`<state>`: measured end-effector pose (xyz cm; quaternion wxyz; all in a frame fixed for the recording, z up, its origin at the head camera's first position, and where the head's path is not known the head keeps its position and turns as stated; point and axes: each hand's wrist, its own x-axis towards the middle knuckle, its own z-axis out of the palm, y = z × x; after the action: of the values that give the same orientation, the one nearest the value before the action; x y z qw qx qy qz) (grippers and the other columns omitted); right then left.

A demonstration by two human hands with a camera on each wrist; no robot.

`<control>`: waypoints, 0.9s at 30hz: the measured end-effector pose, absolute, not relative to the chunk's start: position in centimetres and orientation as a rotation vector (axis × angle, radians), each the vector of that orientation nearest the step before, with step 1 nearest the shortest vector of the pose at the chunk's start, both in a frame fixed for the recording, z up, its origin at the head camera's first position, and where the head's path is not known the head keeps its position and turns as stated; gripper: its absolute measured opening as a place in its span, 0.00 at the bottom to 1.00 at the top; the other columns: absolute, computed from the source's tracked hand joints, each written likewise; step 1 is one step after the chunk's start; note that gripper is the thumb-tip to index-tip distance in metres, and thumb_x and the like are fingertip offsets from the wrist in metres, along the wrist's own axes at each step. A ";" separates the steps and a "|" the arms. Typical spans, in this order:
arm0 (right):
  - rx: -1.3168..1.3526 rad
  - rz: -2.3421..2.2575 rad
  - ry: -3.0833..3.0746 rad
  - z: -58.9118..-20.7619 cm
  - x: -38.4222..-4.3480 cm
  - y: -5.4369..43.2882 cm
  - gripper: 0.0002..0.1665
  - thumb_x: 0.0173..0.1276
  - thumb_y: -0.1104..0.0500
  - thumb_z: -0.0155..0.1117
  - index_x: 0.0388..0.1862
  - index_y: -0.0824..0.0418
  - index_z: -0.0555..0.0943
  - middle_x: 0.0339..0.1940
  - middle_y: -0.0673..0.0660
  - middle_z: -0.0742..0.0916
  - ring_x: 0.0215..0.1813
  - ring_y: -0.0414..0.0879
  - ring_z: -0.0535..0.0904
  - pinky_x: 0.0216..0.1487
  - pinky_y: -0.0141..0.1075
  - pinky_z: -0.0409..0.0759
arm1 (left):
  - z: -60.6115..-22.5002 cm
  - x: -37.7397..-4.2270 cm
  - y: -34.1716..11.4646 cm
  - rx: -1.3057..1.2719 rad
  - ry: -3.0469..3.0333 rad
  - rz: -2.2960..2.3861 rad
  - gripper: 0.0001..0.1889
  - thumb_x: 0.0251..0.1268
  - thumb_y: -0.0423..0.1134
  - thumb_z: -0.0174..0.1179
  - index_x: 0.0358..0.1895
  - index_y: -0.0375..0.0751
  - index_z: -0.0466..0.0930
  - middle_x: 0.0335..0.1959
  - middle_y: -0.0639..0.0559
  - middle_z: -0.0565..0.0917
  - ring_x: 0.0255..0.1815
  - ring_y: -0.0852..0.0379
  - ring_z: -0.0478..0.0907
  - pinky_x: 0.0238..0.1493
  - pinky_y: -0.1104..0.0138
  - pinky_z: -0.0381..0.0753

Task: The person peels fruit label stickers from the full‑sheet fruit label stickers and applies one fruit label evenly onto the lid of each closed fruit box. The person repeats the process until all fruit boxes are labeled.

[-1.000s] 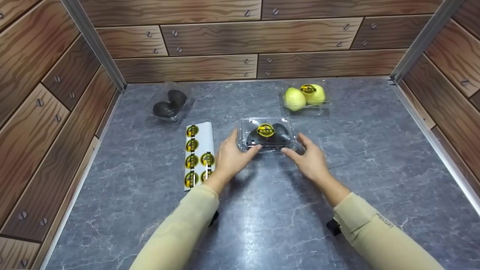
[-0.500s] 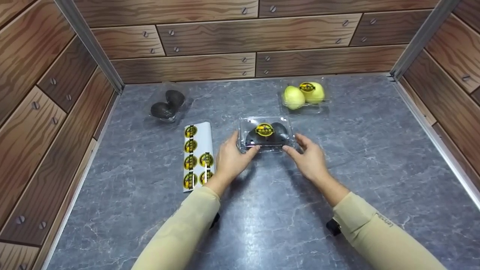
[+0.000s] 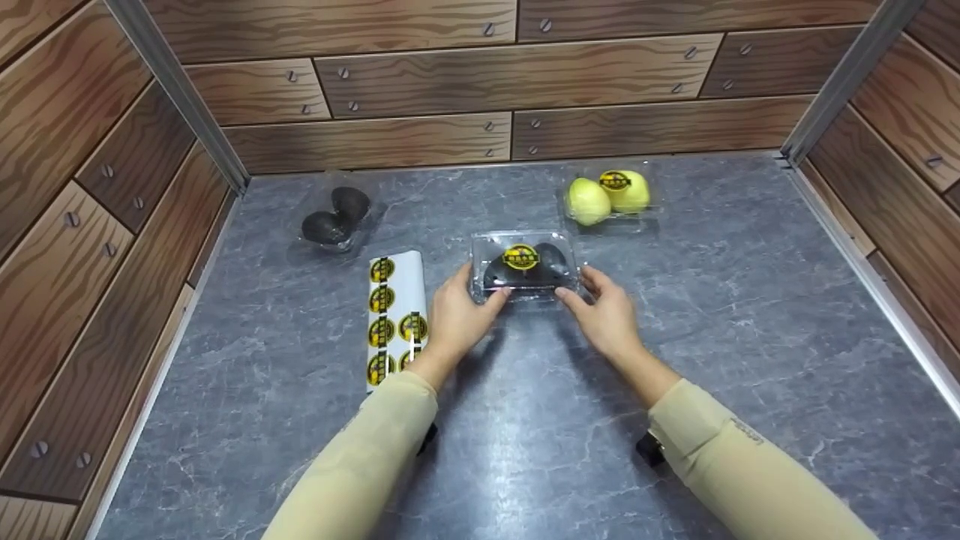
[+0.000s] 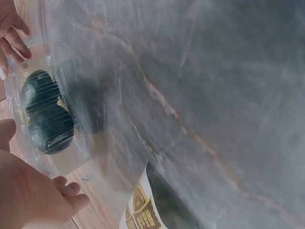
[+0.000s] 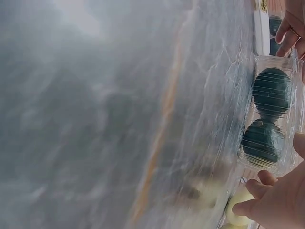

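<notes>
Between my two hands is a clear plastic fruit box holding two dark fruits that look like avocados. A round yellow and black sticker is on its lid. My left hand grips the left end, its thumb at the near edge and its fingers along the side. On the right end, my right hand holds it in the same way. Both wrist views show the box's ribbed wall with fingers at its two ends. Whether it touches the table I cannot tell.
A sheet of round stickers lies by my left forearm. At the back left stands another clear box with two dark fruits. A stickered clear box with two yellow-green fruits is at the back right. Wood-patterned walls enclose the grey table.
My hands and the box they hold have shifted slightly left and a little farther from me or upward. The head view has tilted slightly. My hold looks unchanged.
</notes>
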<state>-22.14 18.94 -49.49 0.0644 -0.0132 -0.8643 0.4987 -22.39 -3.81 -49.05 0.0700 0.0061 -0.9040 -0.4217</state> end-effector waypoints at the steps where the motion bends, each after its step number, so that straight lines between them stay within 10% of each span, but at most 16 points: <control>1: -0.041 1.501 -2.610 -49.4 -22.3 18.7 0.39 0.74 0.56 0.73 0.75 0.75 0.70 0.68 0.74 0.81 0.69 0.66 0.79 0.72 0.51 0.77 | -49.0 -22.5 -3.9 0.028 -2.723 -1.270 0.43 0.67 0.56 0.72 0.77 0.33 0.70 0.69 0.36 0.80 0.69 0.39 0.78 0.72 0.49 0.75; 27: -0.200 1.520 -2.550 -48.9 -27.9 15.8 0.34 0.75 0.56 0.72 0.72 0.73 0.75 0.64 0.72 0.85 0.65 0.63 0.83 0.68 0.48 0.80 | -48.4 -27.9 -4.6 0.141 -2.726 -1.202 0.41 0.69 0.56 0.70 0.76 0.33 0.71 0.69 0.37 0.80 0.70 0.39 0.78 0.73 0.53 0.74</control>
<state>-27.90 15.84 -48.88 0.0832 -0.0670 -0.8540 0.5091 -27.86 -4.63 -48.43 0.0792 0.0470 -0.9111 -0.4018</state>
